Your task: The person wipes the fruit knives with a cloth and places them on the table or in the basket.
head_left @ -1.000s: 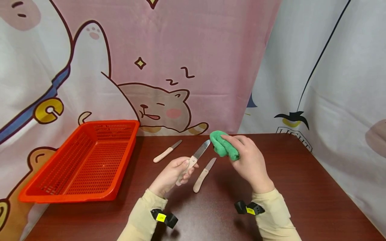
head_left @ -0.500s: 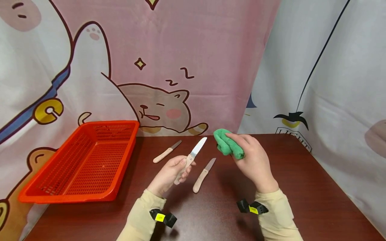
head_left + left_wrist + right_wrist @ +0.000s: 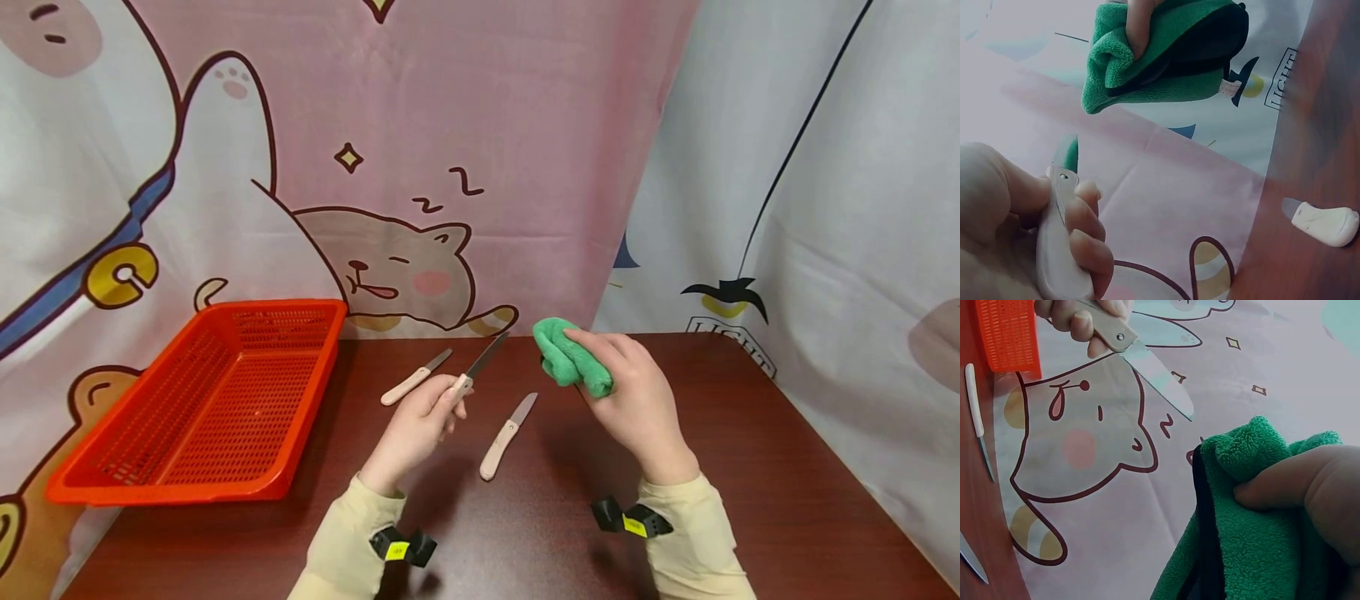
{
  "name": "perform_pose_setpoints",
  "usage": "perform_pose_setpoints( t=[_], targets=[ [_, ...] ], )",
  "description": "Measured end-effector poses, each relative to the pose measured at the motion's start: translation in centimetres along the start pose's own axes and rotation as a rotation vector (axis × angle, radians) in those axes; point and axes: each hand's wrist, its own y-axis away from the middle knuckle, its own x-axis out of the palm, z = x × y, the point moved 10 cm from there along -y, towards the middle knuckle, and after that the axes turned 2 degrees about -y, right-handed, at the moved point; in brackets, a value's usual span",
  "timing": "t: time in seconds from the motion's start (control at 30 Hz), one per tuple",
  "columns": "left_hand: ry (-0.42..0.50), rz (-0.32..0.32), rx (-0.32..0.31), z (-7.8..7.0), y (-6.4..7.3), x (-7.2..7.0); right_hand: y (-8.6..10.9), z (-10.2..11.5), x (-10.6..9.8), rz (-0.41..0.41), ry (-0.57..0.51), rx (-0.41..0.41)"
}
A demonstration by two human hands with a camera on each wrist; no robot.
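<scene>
My left hand [image 3: 415, 425] grips a small knife [image 3: 1062, 231] by its pale handle, thumb on one side and fingers curled round the other. The bare blade [image 3: 1159, 378] points up and away, apart from the cloth. To the right, my right hand [image 3: 637, 400] holds a folded green cloth [image 3: 572, 358] with dark edging, pinched under the thumb in the right wrist view. Two more pale-handled knives lie on the table: one knife [image 3: 408, 385] just beyond the left hand, the other knife [image 3: 498, 450] between the two hands.
A red plastic basket [image 3: 281, 467] with slotted walls stands at the left of the dark wooden table [image 3: 750, 467]. Behind the table hangs a printed curtain [image 3: 525, 167], close to its back edge.
My left hand has turned the knife so its blade shows edge-on, and moved slightly left and away. My right hand with the cloth has drawn right, away from the blade.
</scene>
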Motion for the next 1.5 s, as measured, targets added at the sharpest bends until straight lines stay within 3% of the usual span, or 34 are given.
perform_pose_setpoints(
  t=[0.3,0.6,0.87,1.23,1.5],
  targets=[
    [-0.427,-0.120,0.231,-3.1,0.6,-0.5,0.1,0.0,-0.3,-0.001,0.009,0.007],
    [-0.673,-0.204,0.306,-3.5,0.9,-0.2,0.1,0.4,-0.5,-0.015,-0.002,-0.005],
    [-0.765,-0.275,0.361,-3.4,1.2,0.0,0.0,1.2,-0.1,-0.012,-0.018,-0.041],
    [-0.801,-0.339,0.413,-4.0,1.5,0.4,0.2,3.0,1.7,0.035,-0.043,-0.102],
    [-0.873,-0.430,0.469,-4.6,2.0,0.6,0.5,5.0,3.2,0.058,-0.056,-0.158]
  ],
)
